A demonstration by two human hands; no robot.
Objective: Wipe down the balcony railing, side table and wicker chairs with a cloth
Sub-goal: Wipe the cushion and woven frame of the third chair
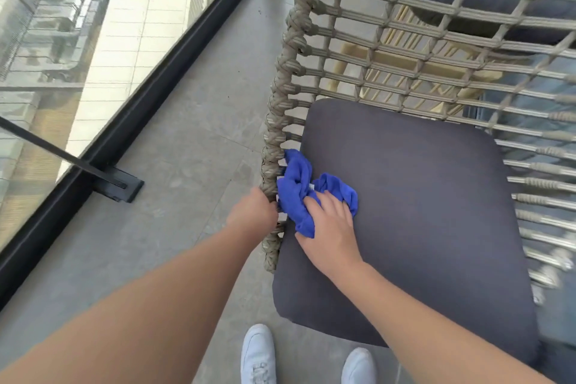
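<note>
Blue crumpled microfibre cloth (299, 193) bunched under right hand (330, 227), fingers curled over it; left hand (252, 215) grips nearby.
Woven grey wicker chair side frame (277, 134) runs lengthwise straight ahead, just left of those fingers.

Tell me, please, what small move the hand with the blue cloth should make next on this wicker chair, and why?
Probably slide the blue cloth up along the chair's woven side rail. The right hand holds it bunched low against that rail, beside the dark cushion, while the left hand grips the rail just below, steadying the chair.
</note>
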